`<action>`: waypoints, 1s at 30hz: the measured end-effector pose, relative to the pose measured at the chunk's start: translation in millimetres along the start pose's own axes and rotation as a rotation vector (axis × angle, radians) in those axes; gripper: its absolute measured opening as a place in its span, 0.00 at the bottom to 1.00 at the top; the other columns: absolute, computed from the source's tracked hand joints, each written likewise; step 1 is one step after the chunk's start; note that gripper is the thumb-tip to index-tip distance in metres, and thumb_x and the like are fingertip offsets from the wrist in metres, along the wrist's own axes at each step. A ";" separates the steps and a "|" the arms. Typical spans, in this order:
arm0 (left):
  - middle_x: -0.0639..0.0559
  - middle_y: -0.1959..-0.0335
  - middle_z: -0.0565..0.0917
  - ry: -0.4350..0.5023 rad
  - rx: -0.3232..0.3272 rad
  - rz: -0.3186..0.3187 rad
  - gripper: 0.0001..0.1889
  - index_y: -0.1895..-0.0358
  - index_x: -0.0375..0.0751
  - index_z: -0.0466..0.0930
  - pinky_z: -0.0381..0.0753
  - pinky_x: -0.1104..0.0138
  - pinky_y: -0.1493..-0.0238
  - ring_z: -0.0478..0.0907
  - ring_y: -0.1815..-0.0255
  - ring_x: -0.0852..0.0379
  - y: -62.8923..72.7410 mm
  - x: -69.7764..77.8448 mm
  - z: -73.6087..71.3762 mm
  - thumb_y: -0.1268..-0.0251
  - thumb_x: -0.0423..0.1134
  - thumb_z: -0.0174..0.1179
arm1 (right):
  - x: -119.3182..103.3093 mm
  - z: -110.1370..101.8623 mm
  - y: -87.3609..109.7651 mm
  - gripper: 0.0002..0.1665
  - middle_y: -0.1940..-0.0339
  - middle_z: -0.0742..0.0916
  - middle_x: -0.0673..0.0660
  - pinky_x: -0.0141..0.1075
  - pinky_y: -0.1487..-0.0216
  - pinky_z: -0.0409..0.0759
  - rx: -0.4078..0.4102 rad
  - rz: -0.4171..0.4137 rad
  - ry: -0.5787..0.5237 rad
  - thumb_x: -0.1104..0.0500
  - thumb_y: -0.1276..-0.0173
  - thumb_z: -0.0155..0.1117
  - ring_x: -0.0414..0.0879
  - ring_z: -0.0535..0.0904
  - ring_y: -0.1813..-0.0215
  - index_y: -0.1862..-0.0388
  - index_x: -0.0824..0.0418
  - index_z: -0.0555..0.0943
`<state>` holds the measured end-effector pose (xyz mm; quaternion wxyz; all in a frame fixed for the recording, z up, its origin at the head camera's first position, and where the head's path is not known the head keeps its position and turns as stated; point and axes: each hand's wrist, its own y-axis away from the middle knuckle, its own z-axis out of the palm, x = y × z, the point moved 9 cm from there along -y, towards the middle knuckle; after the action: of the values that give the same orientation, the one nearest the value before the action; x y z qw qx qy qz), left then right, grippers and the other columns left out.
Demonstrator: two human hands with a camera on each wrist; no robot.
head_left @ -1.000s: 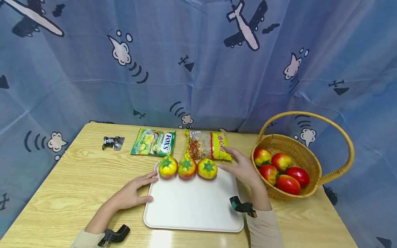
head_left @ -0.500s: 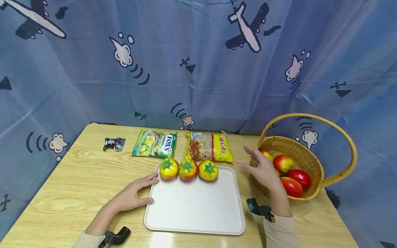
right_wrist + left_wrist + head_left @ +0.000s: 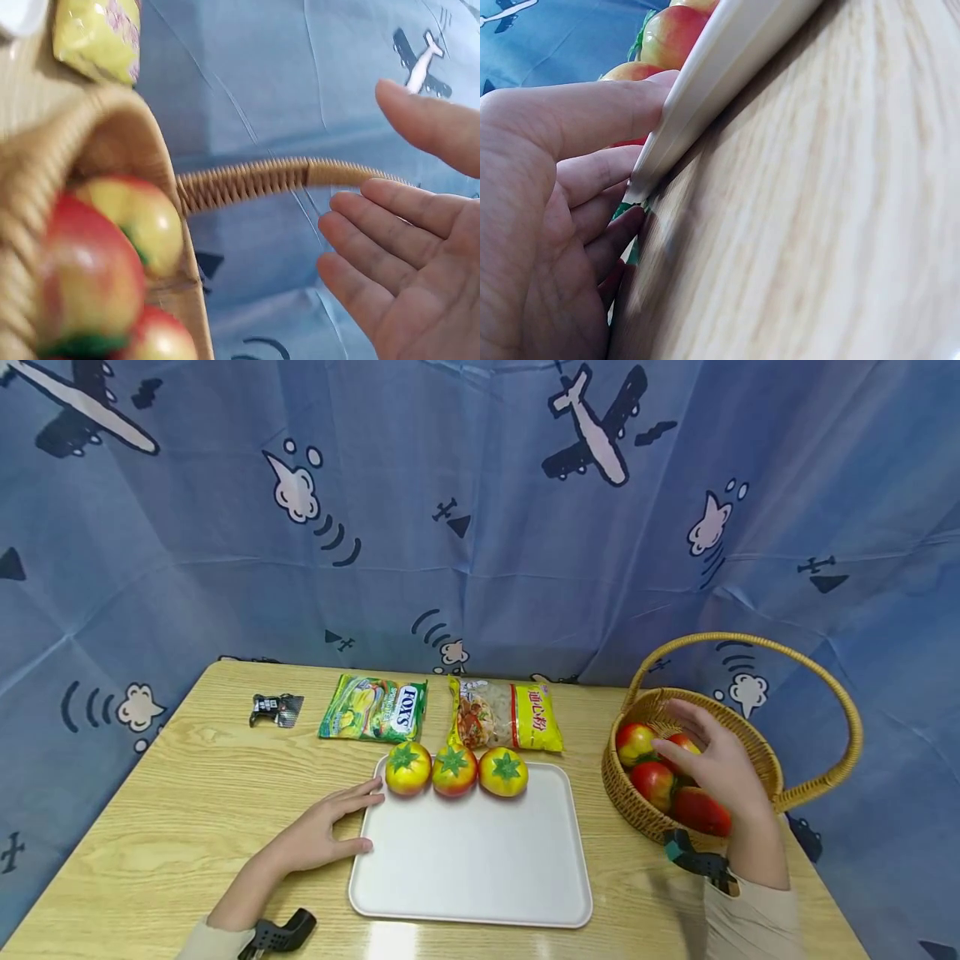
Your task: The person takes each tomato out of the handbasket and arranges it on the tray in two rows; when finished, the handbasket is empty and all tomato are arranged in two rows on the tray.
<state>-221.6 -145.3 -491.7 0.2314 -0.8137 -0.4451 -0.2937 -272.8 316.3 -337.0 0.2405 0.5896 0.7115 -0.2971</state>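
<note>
My left hand (image 3: 322, 833) rests against the left rim of a white tray (image 3: 472, 860), fingers and thumb extended. The left wrist view shows its fingertips touching the tray's side wall (image 3: 705, 90). Three round yellow-red fruits with green star-shaped leaves line the tray's far edge: a left one (image 3: 408, 770), a middle one (image 3: 454, 772) and a right one (image 3: 503, 773). Above a wicker basket (image 3: 626, 797) hovers my right hand (image 3: 716, 772), fingers spread, holding nothing. Yellow-red fruits (image 3: 636, 743) and a long red fruit (image 3: 699, 812) lie inside, partly hidden by that hand.
Behind the tray lie a green FOX'S candy bag (image 3: 373, 708) and a yellow pasta packet (image 3: 506, 714). A small black wrapped item (image 3: 275, 710) is at the back left. The basket's tall handle (image 3: 843, 718) arches up at the right. A blue curtain (image 3: 480, 527) hangs behind the table.
My right hand has moved right, from beside the right-hand fruit on the tray to above the basket. My left hand has stayed at the tray's left rim.
</note>
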 end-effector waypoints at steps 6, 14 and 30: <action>0.49 0.27 0.63 -0.009 0.002 0.000 0.34 0.33 0.45 0.70 0.63 0.40 0.36 0.61 0.30 0.37 -0.3 0.3 -0.5 0.42 0.54 0.63 | 18.8 -19.0 -3.7 0.42 0.30 0.65 0.73 0.05 0.51 0.60 -0.024 0.028 0.019 0.52 0.31 0.60 0.70 0.61 0.32 0.26 0.67 0.55; 0.49 0.27 0.62 0.001 -0.001 -0.008 0.34 0.33 0.45 0.70 0.63 0.39 0.36 0.60 0.30 0.37 -0.6 -0.3 0.0 0.42 0.54 0.63 | 52.9 -27.8 -13.6 0.44 0.30 0.65 0.73 0.08 0.58 0.64 -0.096 0.091 0.055 0.48 0.31 0.59 0.71 0.61 0.33 0.26 0.69 0.54; 0.48 0.27 0.62 0.008 -0.002 -0.014 0.34 0.33 0.45 0.70 0.63 0.39 0.36 0.60 0.30 0.36 0.2 -0.9 0.6 0.42 0.55 0.63 | 96.4 -19.9 -23.8 0.45 0.34 0.66 0.79 0.61 0.40 0.69 -0.278 0.199 0.151 0.45 0.31 0.58 0.72 0.63 0.35 0.31 0.77 0.57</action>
<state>-221.7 -145.6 -492.7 0.2304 -0.8096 -0.4495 -0.2991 -314.2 394.4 -386.4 0.2939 0.6389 0.6997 -0.1256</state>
